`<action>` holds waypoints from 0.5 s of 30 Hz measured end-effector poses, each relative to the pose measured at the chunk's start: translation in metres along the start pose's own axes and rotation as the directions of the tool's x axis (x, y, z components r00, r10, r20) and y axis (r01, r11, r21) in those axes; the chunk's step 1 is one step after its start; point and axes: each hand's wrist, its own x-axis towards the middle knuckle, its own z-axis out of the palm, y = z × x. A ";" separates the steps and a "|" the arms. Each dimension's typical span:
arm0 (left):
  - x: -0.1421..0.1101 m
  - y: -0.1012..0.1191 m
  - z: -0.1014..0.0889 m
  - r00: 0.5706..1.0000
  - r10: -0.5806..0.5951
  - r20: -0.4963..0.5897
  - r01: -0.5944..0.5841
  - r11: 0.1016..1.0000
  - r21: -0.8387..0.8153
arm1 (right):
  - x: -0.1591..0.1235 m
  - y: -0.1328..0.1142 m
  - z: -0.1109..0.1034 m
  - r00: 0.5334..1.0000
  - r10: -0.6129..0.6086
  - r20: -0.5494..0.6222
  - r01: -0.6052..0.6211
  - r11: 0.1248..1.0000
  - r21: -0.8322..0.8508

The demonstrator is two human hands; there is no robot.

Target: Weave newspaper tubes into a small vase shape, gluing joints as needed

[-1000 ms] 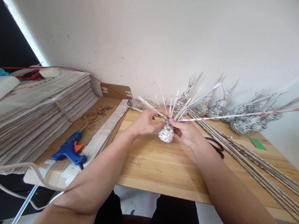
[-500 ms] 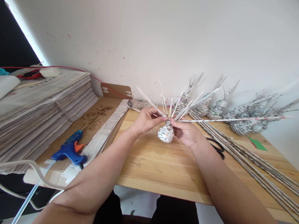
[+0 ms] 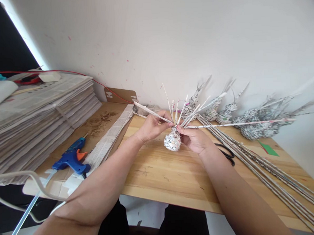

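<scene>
Woven piece [image 3: 172, 142] between both hands over the table [image 3: 162, 180], its spokes [image 3: 149, 111] fanning upward. The left hand [image 3: 153, 128], at ten o'clock, pinches one spoke; the right hand [image 3: 196, 140], at three, pinches the neck. Glue gun [image 3: 69, 158] lies at nine o'clock, rods [image 3: 254, 165] toward four.

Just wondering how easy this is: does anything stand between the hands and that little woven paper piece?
Nothing visible does. The left hand and the right hand both touch the woven paper piece at its neck; its loose paper sticks fan outward and block neither hand.
</scene>
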 end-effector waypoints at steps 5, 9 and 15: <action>0.000 -0.003 0.000 1.000 0.006 0.004 -0.006 1.000 -0.018 | -0.001 0.000 0.001 1.000 -0.002 0.005 0.002 1.000 0.018; -0.001 -0.005 0.001 0.995 -0.091 0.036 0.092 0.995 -0.028 | -0.002 0.001 0.000 1.000 -0.027 0.015 0.028 0.999 -0.046; -0.001 -0.005 0.003 0.992 -0.119 0.039 0.121 0.990 -0.068 | -0.004 0.000 0.000 0.999 -0.042 0.035 0.045 0.996 -0.077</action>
